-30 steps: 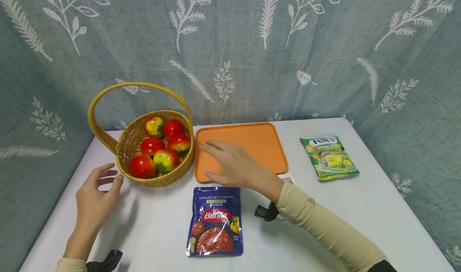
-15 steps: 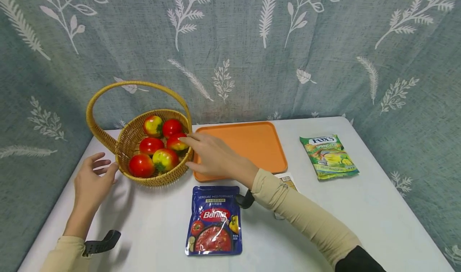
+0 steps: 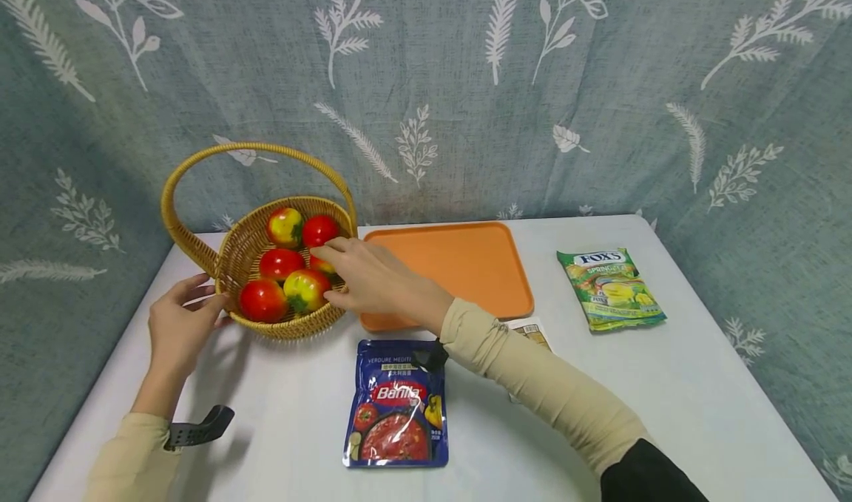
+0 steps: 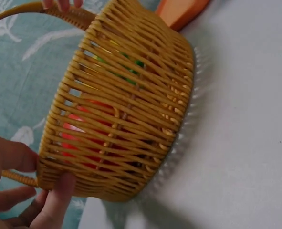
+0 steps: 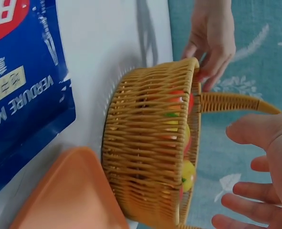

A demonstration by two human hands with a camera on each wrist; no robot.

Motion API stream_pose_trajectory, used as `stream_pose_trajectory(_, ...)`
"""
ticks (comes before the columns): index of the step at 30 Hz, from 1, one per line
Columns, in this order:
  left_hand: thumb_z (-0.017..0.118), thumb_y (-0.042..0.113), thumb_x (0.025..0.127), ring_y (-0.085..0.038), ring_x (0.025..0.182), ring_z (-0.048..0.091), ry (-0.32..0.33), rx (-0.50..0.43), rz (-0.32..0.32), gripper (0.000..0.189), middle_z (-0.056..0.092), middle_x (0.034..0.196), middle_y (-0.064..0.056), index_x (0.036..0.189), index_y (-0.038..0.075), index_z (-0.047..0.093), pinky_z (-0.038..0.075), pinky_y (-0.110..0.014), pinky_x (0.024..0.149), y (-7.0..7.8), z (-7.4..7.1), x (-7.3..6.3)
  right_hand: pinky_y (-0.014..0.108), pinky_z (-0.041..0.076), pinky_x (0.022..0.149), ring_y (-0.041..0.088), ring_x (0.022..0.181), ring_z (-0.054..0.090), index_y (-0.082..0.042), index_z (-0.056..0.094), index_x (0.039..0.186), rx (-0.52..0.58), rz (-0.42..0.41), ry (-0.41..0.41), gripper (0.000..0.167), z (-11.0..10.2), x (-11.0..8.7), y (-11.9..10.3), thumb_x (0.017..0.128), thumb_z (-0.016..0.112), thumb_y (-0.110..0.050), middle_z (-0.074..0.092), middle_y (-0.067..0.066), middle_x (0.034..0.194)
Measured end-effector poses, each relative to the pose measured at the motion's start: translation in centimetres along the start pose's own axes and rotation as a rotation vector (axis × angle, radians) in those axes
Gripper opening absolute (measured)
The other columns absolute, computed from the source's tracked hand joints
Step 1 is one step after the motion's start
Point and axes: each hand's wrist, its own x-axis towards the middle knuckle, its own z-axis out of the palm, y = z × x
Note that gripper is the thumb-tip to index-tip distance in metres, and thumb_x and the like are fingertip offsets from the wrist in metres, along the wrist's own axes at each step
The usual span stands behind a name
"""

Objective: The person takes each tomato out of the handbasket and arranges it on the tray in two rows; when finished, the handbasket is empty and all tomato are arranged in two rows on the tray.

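Your left hand point(image 3: 178, 330) pinches the round golden wicker basket point(image 3: 302, 328); your right hand point(image 3: 374, 276) hovers at right, fingers spread.

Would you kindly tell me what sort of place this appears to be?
Likely a staged tabletop set-up, though I cannot be sure: leaf-patterned cloth hangs close behind a white table, which bears a woven basket.

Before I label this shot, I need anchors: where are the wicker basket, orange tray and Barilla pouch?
Wicker basket point(image 5: 145, 143): right wrist view, woven outer wall.
Orange tray point(image 3: 466, 269): head view, bare flat surface.
Barilla pouch point(image 3: 397, 407): head view, printed front.
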Motion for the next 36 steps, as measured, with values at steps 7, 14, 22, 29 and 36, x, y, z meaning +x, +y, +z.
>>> stream_pose_trajectory(7, 0.065, 0.014, 0.096, 0.002, 0.084, 0.056, -0.024, -0.101, -0.056, 0.058, 0.054, 0.126, -0.014, 0.149, 0.002, 0.044, 0.057, -0.018, 0.063, -0.1, 0.3, 0.5, 0.023, 0.052, 0.079, 0.019, 0.107, 0.058, -0.008, 0.053, 0.143, 0.004, -0.011, 0.013, 0.057, 0.4, 1.3, -0.1, 0.092, 0.068, -0.030, 0.056, 0.009, 0.135)
stream_pose_trajectory(14, 0.066, 0.011, 0.095, -0.002, 0.086, 0.057, -0.021, -0.150, -0.077, 0.057, 0.055, 0.120, -0.008, 0.147, 0.002, 0.046, 0.058, -0.019, 0.064, 0.1, 0.5, 0.7, 0.025, 0.051, 0.084, 0.017, 0.105, 0.057, -0.009, 0.049, 0.146, -0.022, 0.018, -0.057, 0.060, 0.5, 3.0, -0.2, 0.093, 0.067, -0.031, 0.056, 0.007, 0.133)
stream_pose_trajectory(22, 0.065, 0.011, 0.095, -0.003, 0.087, 0.056, -0.012, -0.140, -0.076, 0.055, 0.055, 0.123, -0.012, 0.147, 0.002, 0.046, 0.057, -0.017, 0.066, 0.0, 0.7, 0.5, 0.021, 0.047, 0.068, 0.013, 0.089, 0.052, -0.011, 0.047, 0.149, 0.022, 0.046, -0.166, 0.067, 1.2, 4.9, -0.5, 0.091, 0.073, -0.031, 0.059, 0.004, 0.124)
stream_pose_trajectory(29, 0.064, 0.011, 0.096, -0.004, 0.089, 0.055, 0.000, -0.126, -0.079, 0.054, 0.055, 0.123, -0.011, 0.146, 0.003, 0.047, 0.057, -0.016, 0.066, -0.2, 0.6, 0.3, 0.026, 0.051, 0.071, 0.014, 0.096, 0.055, -0.014, 0.053, 0.145, -0.021, 0.022, -0.243, 0.062, 2.2, 6.3, -1.0, 0.088, 0.075, -0.024, 0.060, 0.002, 0.117)
stream_pose_trajectory(36, 0.064, 0.009, 0.096, -0.003, 0.088, 0.056, -0.006, -0.141, -0.075, 0.055, 0.054, 0.124, -0.012, 0.147, 0.002, 0.046, 0.058, -0.019, 0.067, -0.3, 0.3, 0.2, 0.027, 0.052, 0.088, 0.017, 0.113, 0.056, -0.015, 0.058, 0.139, -0.035, -0.043, -0.297, 0.060, 3.4, 7.4, -1.8, 0.085, 0.080, -0.027, 0.062, 0.000, 0.125)
